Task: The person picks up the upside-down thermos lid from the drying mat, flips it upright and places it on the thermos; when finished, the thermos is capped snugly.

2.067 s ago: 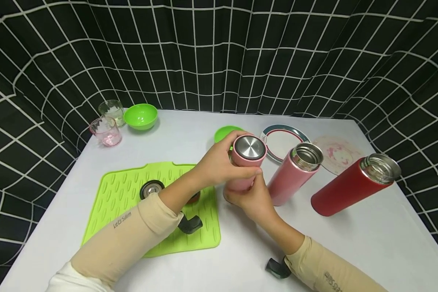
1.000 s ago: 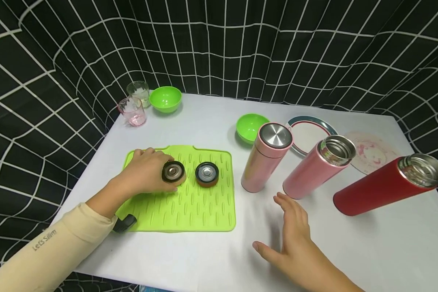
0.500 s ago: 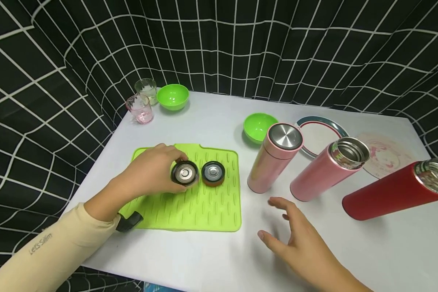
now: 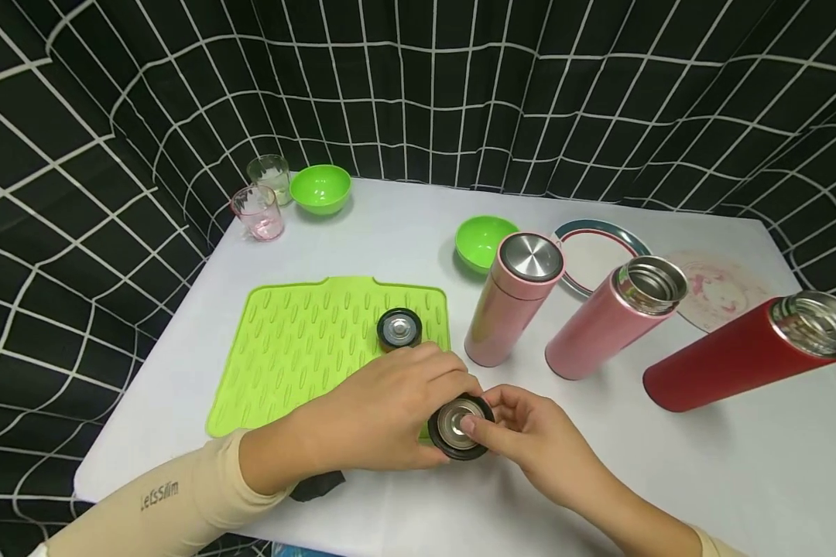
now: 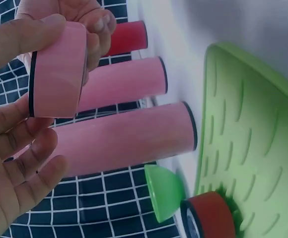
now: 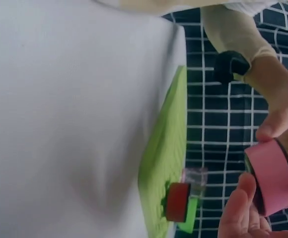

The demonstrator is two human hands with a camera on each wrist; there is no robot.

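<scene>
I had lifted the pink flask lid [image 4: 457,426] off the green mat [image 4: 299,348] and carried it toward four o'clock; my left hand [image 4: 383,418] gripped it, my right hand [image 4: 529,433] pinched its underside above the table [image 4: 704,464], ready for the open pink flask [image 4: 609,321].

**Pink lid held between two hands at frame's lower right**

A pink lid [image 6: 274,177] with a dark rim sits at the lower right of the frame, gripped from below by the fingers of the right hand [image 6: 243,213] and met from above by the left hand [image 6: 282,116], whose beige sleeve [image 6: 233,22] and dark wrist strap [image 6: 231,66] run down from the upper right. The white surface [image 6: 69,114] fills the left. A green mat [image 6: 166,153] lies edge-on at centre, with a red lid [image 6: 176,202] on it. Black grid-patterned cloth [image 6: 208,144] hangs behind.
</scene>
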